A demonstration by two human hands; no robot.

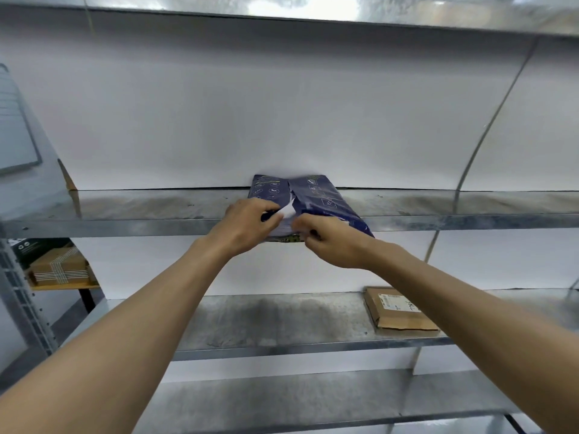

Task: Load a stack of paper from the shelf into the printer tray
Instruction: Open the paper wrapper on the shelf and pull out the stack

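A ream of paper in a dark blue wrapper (326, 198) lies on the metal shelf (141, 211) at chest height, its near end jutting over the front edge. The wrapper is torn along the middle and white paper shows in the gap. My left hand (247, 225) pinches the torn wrapper flap on the left side of the tear. My right hand (335, 242) grips the wrapper at the near end, right of the tear. The printer and its tray are out of view.
A flat cardboard parcel (401, 311) with a label lies on the lower shelf (266, 324) to the right. A stack of cardboard boxes (59, 267) sits on a wooden surface at the left. A white wall backs the shelves; an upright post (488, 126) rises at the right.
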